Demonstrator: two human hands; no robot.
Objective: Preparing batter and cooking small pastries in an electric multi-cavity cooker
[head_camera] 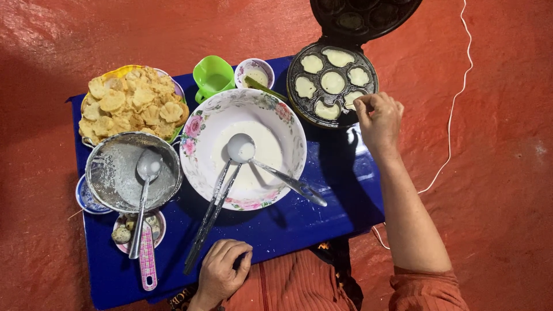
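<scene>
Nearest, at 6 o'clock, the left hand (222, 270) rests on the edge of the blue tabletop (288, 224), fingers curled loosely together and holding nothing. Just at its 11 o'clock lie the handle ends of metal tongs (208, 216), which lean into the flowered bowl (242, 148) of white batter at the centre; a ladle (271, 167) sits in the batter too. At 9 o'clock a metal sieve (133, 171) holds a spoon (144, 196), with a small dish (140, 230) and a pink-handled tool (148, 259) below it. Beyond, at 10 o'clock, a plate (132, 103) is piled with golden fried cakes. At 12 o'clock stand a green cup (213, 75) and a small sauce bowl (254, 73). At 2 o'clock the right hand (378, 118), fingertips pinched together, touches the rim of the open round cake maker (332, 84), whose moulds hold pale batter. Whether the fingers hold anything cannot be told.
</scene>
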